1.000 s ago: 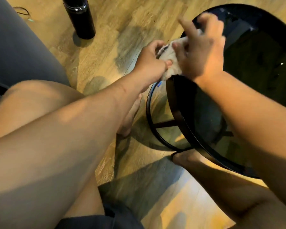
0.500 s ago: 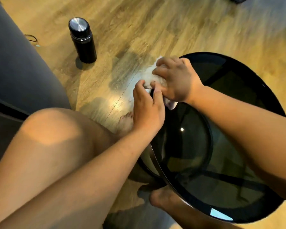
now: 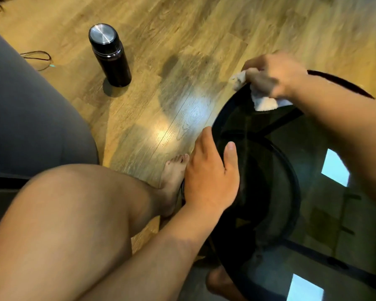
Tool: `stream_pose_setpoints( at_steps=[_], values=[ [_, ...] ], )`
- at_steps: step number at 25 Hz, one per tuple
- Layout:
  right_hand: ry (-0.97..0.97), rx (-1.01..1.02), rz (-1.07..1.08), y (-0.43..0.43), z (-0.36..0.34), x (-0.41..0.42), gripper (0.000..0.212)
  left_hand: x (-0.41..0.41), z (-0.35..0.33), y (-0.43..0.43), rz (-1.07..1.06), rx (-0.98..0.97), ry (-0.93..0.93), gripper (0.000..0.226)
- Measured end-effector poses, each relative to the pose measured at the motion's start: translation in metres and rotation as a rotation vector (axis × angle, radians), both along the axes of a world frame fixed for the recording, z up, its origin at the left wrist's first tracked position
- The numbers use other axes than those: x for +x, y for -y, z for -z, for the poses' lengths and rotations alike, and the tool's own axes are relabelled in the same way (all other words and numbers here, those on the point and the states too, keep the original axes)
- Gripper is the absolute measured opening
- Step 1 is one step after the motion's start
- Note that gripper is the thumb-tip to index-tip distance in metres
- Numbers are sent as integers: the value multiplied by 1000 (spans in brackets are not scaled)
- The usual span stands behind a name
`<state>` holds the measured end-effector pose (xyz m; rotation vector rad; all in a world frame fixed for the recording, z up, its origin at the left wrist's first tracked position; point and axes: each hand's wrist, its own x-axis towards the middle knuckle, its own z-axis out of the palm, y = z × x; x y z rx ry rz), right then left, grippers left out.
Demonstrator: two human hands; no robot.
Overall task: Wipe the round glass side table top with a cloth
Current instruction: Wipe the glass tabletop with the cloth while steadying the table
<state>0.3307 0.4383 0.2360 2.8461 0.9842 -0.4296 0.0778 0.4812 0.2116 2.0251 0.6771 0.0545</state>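
Note:
The round dark glass side table [image 3: 313,213] fills the right half of the view, its black rim curving from the top right down to the bottom. My right hand [image 3: 271,74] is blurred at the table's far left edge, shut on a crumpled white cloth [image 3: 265,103] that lies partly on the glass and partly over the rim. My left hand [image 3: 211,177] grips the near left rim, thumb on the glass and fingers over the edge, apart from the cloth.
A black flask with a steel lid [image 3: 110,55] stands on the wooden floor [image 3: 182,40] at the upper left. A grey sofa [image 3: 26,118] is at the left. My bare knee [image 3: 78,205] and feet [image 3: 174,177] are beside the table. A thin cord [image 3: 37,56] lies near the sofa.
My left hand has let go of the cloth and dropped back to the table's near rim. My right hand has kept the cloth at the far left edge. The view has tilted down.

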Motion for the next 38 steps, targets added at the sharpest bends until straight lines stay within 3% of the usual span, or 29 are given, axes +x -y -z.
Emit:
stream_pose_setpoints(
  at_steps=[4, 6, 10, 15, 21, 30, 33, 38],
  values=[
    [-11, 199, -427, -5, 7, -74, 45, -3, 0, 3, 18, 6, 0, 59],
    [-37, 256, -410, 9, 7, -71, 45, -5, 2, 3, 30, 4, -37, 62],
    [7, 354, -34, 37, 8, -3, 37, -8, 8, 5, 142, 257, 8, 70],
    [48, 188, 392, 107, 6, 63, 51, -8, 12, 7, 407, 613, 19, 73],
    [51, -86, 795, 261, -2, 79, 67, -7, 12, 8, 390, 563, 92, 73],
    [-16, -83, 1188, 391, -5, -86, 76, -10, 7, 10, 354, 493, 148, 71],
    [-19, -45, 1305, 391, -8, -157, 81, -9, 7, 8, 350, 490, 183, 68],
    [-95, 226, 1564, 342, -19, -278, 93, -13, 4, 8, 345, 496, 168, 68]
  ],
)
